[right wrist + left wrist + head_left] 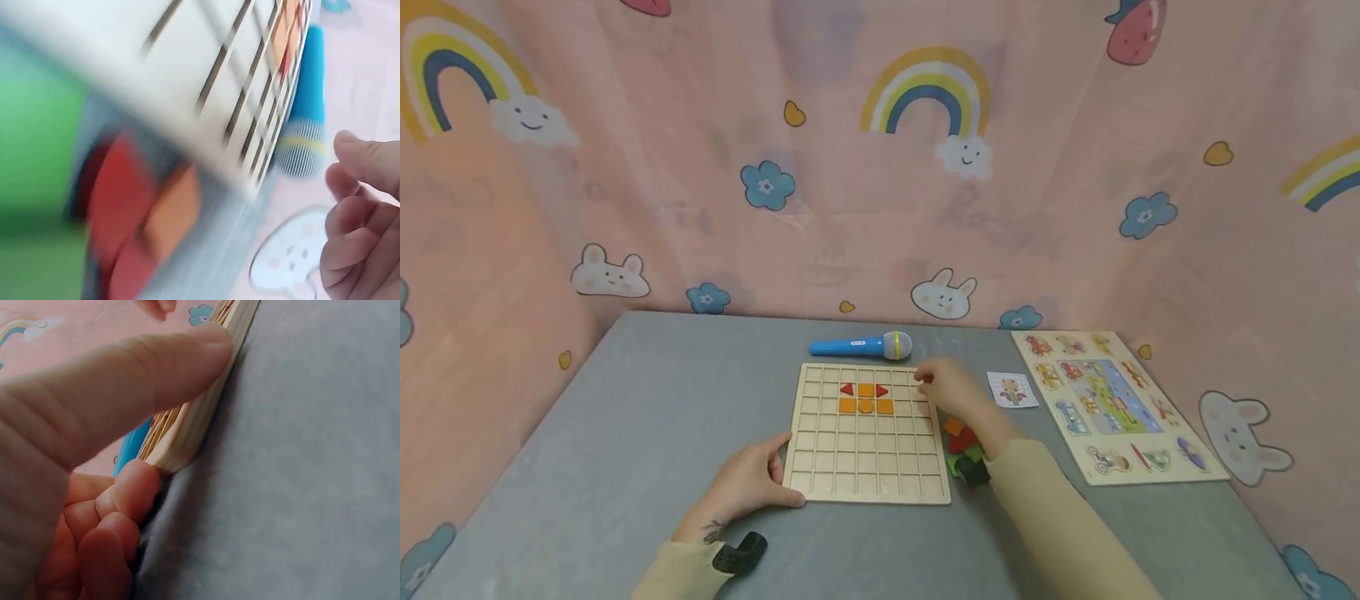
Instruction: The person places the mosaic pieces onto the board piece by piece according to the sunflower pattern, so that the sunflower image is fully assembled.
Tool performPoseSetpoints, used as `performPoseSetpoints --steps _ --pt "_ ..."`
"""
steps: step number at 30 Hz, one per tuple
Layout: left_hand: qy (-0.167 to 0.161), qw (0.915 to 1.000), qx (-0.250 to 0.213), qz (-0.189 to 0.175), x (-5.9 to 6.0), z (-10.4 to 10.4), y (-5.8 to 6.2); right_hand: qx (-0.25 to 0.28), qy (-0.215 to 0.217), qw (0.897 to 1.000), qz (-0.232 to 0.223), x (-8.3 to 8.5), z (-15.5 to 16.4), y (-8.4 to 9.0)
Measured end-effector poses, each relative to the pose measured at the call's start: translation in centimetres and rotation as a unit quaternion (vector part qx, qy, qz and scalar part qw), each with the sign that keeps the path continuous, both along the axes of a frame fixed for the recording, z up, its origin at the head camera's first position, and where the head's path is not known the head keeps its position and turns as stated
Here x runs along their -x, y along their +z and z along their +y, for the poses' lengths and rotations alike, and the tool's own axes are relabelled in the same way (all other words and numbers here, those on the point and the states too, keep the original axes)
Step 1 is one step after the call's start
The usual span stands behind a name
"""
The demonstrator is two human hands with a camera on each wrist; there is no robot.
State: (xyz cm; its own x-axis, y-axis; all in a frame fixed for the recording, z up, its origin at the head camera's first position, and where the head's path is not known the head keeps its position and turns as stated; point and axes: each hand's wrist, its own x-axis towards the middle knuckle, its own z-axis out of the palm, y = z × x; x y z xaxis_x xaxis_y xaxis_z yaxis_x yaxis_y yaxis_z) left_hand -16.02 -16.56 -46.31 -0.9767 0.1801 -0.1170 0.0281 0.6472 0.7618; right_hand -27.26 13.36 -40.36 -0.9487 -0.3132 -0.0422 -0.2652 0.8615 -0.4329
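A wooden grid board (865, 454) lies on the grey table (625, 417). Red and orange pieces (866, 397) fill a few cells near its far edge. My left hand (752, 483) grips the board's near left corner, thumb on top (125, 381) and fingers curled at the edge (194, 425). Over the board's far right corner, my right hand (942, 385) has its fingers curled and seems to pinch a small red piece (927, 379). The blurred right wrist view shows the curled fingers (353, 237) beside the board (237, 69), with the piece hidden.
Loose red, orange and green pieces (964, 450) are heaped right of the board. A blue toy microphone (861, 346) lies behind it. Further right are a small picture card (1012, 389) and a large peg puzzle (1112, 404). Pink curtains surround the table.
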Motion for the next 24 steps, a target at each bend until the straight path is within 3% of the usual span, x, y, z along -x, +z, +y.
performPoseSetpoints --steps 6,10,14,18,24 --pt "0.004 0.9999 0.009 0.005 0.0 -0.1 0.2 -0.112 -0.037 0.993 -0.027 -1.3 3.0 -0.2" --pt "0.003 0.9999 0.008 0.007 0.0 -0.1 0.2 -0.14 -0.024 0.989 -0.042 -2.2 3.5 -1.1" --pt "0.0 0.9999 0.009 0.012 0.1 0.0 0.2 -0.14 -0.013 0.99 -0.032 -2.6 3.4 -1.6" --pt "-0.001 0.9999 0.011 0.013 0.0 0.0 0.1 -0.126 -0.028 0.991 -0.025 -2.6 3.0 -1.1" --pt "-0.002 0.9999 0.009 0.011 0.0 0.1 0.1 -0.039 -0.021 0.999 -0.009 -2.0 0.2 0.4"
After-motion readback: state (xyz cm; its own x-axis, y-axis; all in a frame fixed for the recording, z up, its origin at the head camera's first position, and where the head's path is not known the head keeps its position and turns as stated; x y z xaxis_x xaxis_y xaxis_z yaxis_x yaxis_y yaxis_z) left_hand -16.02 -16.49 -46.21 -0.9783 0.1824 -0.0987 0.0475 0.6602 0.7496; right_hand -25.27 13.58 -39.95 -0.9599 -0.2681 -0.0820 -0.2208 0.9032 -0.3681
